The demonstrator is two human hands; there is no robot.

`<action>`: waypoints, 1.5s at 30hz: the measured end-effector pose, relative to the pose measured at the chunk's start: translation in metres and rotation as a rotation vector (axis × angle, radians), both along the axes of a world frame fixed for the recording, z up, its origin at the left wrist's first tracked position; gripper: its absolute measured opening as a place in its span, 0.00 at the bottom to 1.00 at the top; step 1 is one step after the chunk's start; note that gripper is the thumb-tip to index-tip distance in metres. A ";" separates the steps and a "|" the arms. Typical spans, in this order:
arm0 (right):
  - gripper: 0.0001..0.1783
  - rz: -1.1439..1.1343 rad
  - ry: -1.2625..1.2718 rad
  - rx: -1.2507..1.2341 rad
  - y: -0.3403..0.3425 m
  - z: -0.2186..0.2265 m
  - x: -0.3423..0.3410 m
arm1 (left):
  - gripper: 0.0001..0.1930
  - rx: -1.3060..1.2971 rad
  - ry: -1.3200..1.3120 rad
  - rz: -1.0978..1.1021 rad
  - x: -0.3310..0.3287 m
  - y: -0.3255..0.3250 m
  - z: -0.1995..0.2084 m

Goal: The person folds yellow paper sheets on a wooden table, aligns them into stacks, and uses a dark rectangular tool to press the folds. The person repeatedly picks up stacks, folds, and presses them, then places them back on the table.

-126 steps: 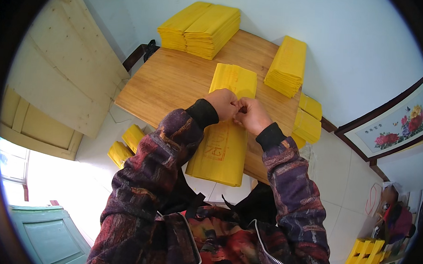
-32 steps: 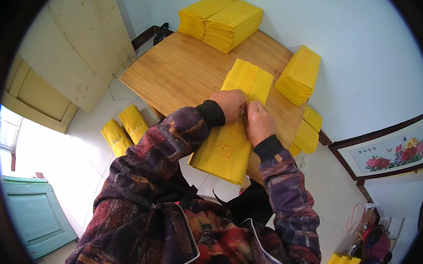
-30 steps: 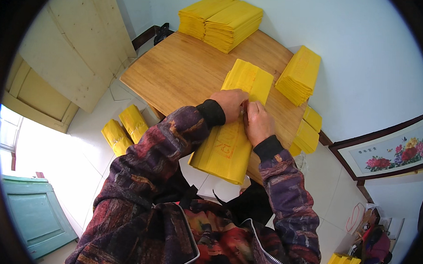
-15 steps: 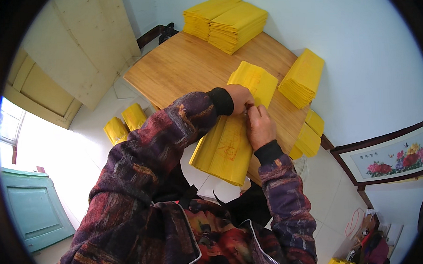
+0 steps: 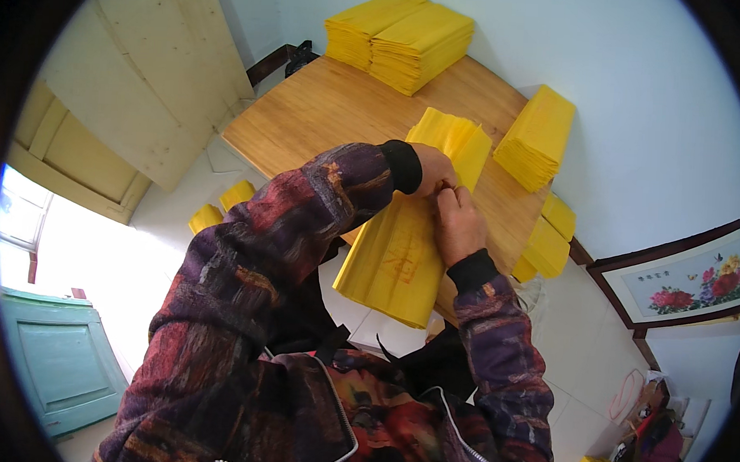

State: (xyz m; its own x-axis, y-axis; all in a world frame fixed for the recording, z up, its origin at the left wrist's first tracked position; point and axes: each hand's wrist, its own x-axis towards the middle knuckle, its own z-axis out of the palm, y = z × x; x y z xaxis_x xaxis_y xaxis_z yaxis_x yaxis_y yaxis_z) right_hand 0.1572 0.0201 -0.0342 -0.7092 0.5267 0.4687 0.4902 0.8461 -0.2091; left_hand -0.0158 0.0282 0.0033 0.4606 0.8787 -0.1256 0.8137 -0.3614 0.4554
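Two dark patterned sleeves [image 5: 505, 352] reach away from us, ending in black cuffs [image 5: 471, 271]. Between them we see the yellow bundle [image 5: 407, 224], slanting across the right part of the wooden table [image 5: 296, 116], its near end jutting past the table's near edge. It is long and flattish, built of many layers, with ridged folds running lengthwise; a faded orange-red mark [image 5: 403, 267] sits on its near half, and its far half looks creased and puckered.

Our right hand [image 5: 459, 227] lies over the bundle's right edge, fingers curled, thumb and forefinger brought close over its middle. Our left hand [image 5: 432, 172], just beyond, bends its mostly hidden fingers toward the same spot. We cannot tell how far either is closed, or what the fingertips hold.

Two more yellow bundles [image 5: 237, 195] show low at left, others [image 5: 543, 247] beside the table's right edge. Farther off, we have one yellow stack [image 5: 535, 139] at right and a double stack [image 5: 399, 38] at the far edge.
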 end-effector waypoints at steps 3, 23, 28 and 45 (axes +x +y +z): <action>0.06 -0.008 -0.039 -0.028 0.000 0.001 0.001 | 0.10 -0.020 0.042 -0.066 0.000 0.005 0.003; 0.07 0.000 0.046 0.017 0.001 -0.001 -0.001 | 0.14 -0.071 0.100 -0.004 0.005 -0.002 0.006; 0.06 -0.006 0.069 0.032 0.001 -0.004 -0.002 | 0.15 -0.038 0.143 0.017 0.007 -0.008 0.008; 0.09 0.158 0.143 -0.100 0.003 0.008 0.007 | 0.14 0.037 0.100 0.051 0.009 -0.021 0.009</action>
